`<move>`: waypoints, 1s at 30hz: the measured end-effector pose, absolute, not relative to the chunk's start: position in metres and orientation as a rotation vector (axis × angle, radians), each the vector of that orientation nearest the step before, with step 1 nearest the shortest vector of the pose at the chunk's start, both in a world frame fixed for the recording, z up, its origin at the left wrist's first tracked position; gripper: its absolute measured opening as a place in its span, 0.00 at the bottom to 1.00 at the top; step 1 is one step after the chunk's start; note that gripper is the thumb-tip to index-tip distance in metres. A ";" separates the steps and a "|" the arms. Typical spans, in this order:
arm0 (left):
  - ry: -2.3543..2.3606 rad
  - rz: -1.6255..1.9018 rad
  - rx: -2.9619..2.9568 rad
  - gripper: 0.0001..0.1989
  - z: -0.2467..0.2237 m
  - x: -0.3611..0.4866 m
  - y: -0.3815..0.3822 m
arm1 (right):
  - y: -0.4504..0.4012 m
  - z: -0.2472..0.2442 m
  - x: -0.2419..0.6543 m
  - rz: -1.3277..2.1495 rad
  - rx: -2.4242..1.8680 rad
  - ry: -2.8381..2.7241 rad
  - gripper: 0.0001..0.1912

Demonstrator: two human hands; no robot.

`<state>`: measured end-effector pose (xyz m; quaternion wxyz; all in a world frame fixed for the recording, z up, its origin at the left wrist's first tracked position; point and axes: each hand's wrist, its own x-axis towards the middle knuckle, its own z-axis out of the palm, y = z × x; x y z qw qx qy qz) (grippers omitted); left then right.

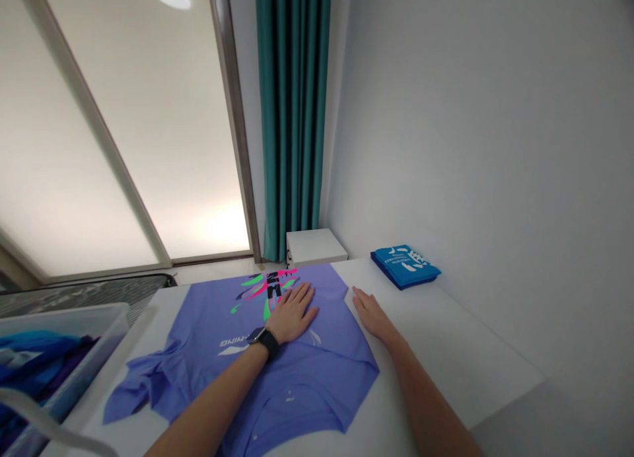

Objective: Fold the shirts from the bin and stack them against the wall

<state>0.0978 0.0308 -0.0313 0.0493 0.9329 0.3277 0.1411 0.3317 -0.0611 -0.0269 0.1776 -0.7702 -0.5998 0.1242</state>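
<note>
A purple-blue T-shirt [208,325] with a colourful print lies spread on the white table [446,351], its neckline toward me. One sleeve sticks out, crumpled, at the left; the right side has a straight, folded-looking edge. My left hand [292,314], with a dark watch on the wrist, rests flat on the shirt beside the print, fingers spread, holding nothing. Just beyond the shirt's right edge, my right hand [370,314] is at the table surface with its fingers extended and nothing in it.
A folded blue garment [405,265] with white print lies at the table's back right, near the wall. At the left, a clear plastic bin [102,358] holds blue and purple clothes. A white cabinet [317,246] stands behind the table, before a green curtain [294,113].
</note>
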 end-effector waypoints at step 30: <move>0.951 0.411 2.880 0.27 -0.038 0.099 0.033 | -0.156 -0.014 0.312 0.246 -1.747 -2.444 0.33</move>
